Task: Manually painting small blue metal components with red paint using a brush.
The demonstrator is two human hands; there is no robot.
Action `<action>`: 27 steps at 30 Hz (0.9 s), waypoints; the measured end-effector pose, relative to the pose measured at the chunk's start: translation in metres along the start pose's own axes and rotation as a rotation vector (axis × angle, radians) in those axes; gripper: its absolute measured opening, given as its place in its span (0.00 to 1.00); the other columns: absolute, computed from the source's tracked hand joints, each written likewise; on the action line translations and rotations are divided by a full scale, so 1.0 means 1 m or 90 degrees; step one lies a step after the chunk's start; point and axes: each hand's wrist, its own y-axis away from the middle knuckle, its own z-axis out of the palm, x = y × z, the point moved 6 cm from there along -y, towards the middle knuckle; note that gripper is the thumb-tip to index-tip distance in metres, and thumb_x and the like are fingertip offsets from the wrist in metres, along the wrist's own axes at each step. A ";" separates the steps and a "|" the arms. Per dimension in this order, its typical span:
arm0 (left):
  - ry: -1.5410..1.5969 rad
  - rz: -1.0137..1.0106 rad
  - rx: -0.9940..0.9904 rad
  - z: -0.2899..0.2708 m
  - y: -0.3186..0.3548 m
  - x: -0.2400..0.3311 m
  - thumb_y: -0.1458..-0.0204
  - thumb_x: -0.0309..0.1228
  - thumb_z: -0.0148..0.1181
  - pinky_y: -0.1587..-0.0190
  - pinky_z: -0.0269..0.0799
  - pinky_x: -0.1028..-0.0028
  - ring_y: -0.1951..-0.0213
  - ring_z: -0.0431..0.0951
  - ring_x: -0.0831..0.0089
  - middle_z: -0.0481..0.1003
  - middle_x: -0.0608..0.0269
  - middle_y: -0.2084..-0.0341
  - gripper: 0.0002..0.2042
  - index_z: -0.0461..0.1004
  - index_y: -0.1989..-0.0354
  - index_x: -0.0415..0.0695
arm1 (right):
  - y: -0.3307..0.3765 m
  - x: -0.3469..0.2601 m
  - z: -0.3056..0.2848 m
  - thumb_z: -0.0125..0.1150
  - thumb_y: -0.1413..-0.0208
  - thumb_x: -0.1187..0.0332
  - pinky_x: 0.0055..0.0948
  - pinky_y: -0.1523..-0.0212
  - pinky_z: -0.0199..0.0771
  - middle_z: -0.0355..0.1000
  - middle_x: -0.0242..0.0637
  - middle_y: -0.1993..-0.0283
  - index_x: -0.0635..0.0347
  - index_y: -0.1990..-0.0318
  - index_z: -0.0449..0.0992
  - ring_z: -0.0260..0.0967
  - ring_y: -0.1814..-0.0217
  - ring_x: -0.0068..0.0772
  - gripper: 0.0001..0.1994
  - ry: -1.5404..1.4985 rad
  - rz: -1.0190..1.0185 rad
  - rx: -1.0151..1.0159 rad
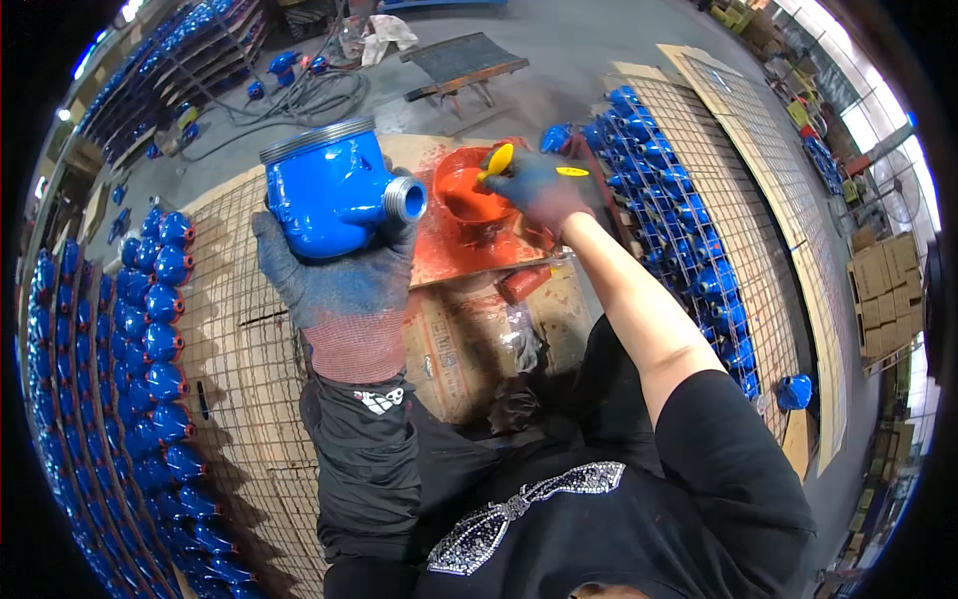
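Here: 1 blue valve body (334, 195) in left hand (334, 280) fingers' grip, 1 yellow-handled brush (496, 162) in right hand (537, 188) fingers over 1 red paint bowl (461, 195).

Around you is a workshop with a grey concrete floor (559, 60). Wire mesh racks (738, 200) on cardboard flank you on both sides, lined with rows of blue castings (160, 329). Dark hoses (319, 95) coil on the floor ahead, beside a low metal stand (464, 60). Stacked cardboard boxes (883, 290) sit at your right, where daylight enters.
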 end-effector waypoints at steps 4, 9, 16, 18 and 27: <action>-0.098 0.067 0.071 -0.008 0.000 0.006 0.56 0.54 0.66 0.50 0.75 0.50 0.51 0.72 0.50 0.69 0.48 0.49 0.37 0.63 0.43 0.44 | -0.020 0.023 0.039 0.64 0.51 0.70 0.29 0.56 0.72 0.78 0.38 0.62 0.57 0.57 0.78 0.76 0.58 0.33 0.12 0.187 -0.022 -0.022; -0.075 0.052 0.111 -0.022 -0.004 0.010 0.55 0.55 0.66 0.56 0.77 0.57 0.54 0.73 0.54 0.69 0.52 0.51 0.36 0.63 0.44 0.44 | -0.012 0.040 0.042 0.64 0.52 0.71 0.30 0.56 0.73 0.78 0.40 0.61 0.61 0.58 0.77 0.75 0.58 0.33 0.12 0.187 0.056 -0.080; -0.185 0.009 0.128 -0.034 0.000 -0.011 0.51 0.52 0.64 0.64 0.77 0.67 0.55 0.73 0.57 0.68 0.52 0.52 0.33 0.62 0.44 0.43 | 0.040 0.006 -0.007 0.61 0.50 0.77 0.25 0.56 0.73 0.76 0.33 0.64 0.60 0.62 0.77 0.75 0.58 0.26 0.07 -0.039 0.035 -0.052; -0.257 0.017 0.187 -0.041 0.004 -0.022 0.51 0.51 0.64 0.64 0.78 0.67 0.55 0.74 0.58 0.68 0.52 0.52 0.33 0.61 0.44 0.41 | 0.053 -0.011 -0.022 0.61 0.49 0.77 0.24 0.55 0.73 0.76 0.32 0.63 0.61 0.62 0.77 0.74 0.57 0.24 0.07 -0.095 0.035 -0.010; -1.377 0.435 -0.177 -0.014 0.035 -0.079 0.68 0.33 0.76 0.47 0.71 0.58 0.48 0.70 0.51 0.65 0.48 0.48 0.40 0.60 0.43 0.43 | 0.111 -0.109 -0.103 0.66 0.51 0.82 0.21 0.56 0.76 0.76 0.38 0.58 0.66 0.53 0.74 0.74 0.58 0.24 0.16 -0.355 -0.169 0.203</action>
